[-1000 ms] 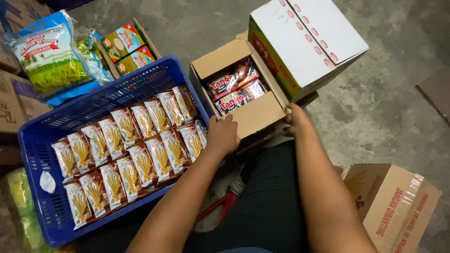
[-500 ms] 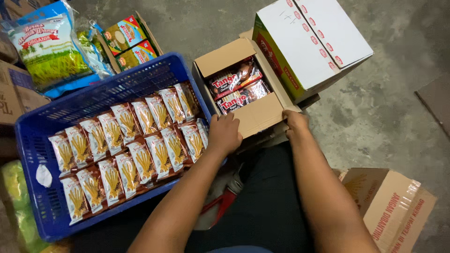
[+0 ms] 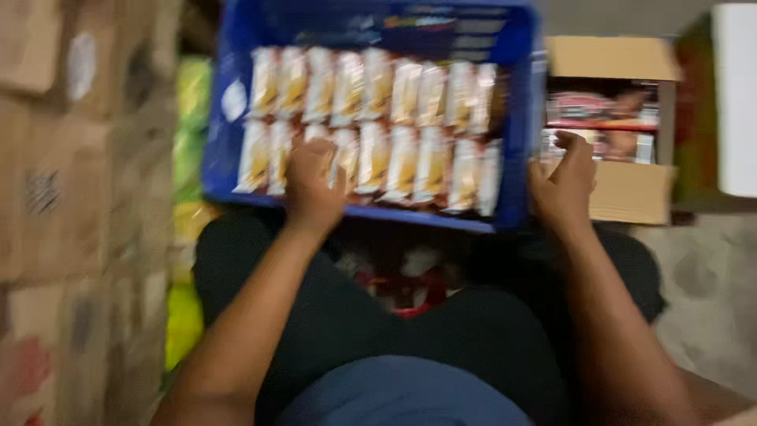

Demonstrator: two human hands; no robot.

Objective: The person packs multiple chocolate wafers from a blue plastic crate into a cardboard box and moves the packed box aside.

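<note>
I see the crate (image 3: 516, 118) — blue, slatted plastic — straight ahead of my lap, its long axis running left to right across the view. Its top edge is cut off by the frame, and motion blur softens everything. My left hand (image 3: 314, 188) sits on the crate's near rim, left of the middle, fingers curled down over the rim and onto the packets (image 3: 394, 106) inside; I cannot tell if they pinch a packet or only the rim. My right hand (image 3: 564, 183) is at the crate's right near corner, fingers bent into a loose fist against the outer wall — whether it truly grips that wall is hard to make out.

The packets fill the crate in two rows, each one standing lengthwise away from me, pale with yellow middles; their print is smeared beyond reading.

Just right of the crate, touching or nearly so, an open box (image 3: 631, 189) shows dark red wrappers (image 3: 603, 106) inside, partly hidden by my right hand. Further right, a white carton (image 3: 737, 95) is cut off by the frame. Left of the crate lie green-yellow bags (image 3: 189, 102), then stacked brown cartons (image 3: 71, 197). Below the crate, between my knees, something red (image 3: 410, 296) shows, too blurred to name.
</note>
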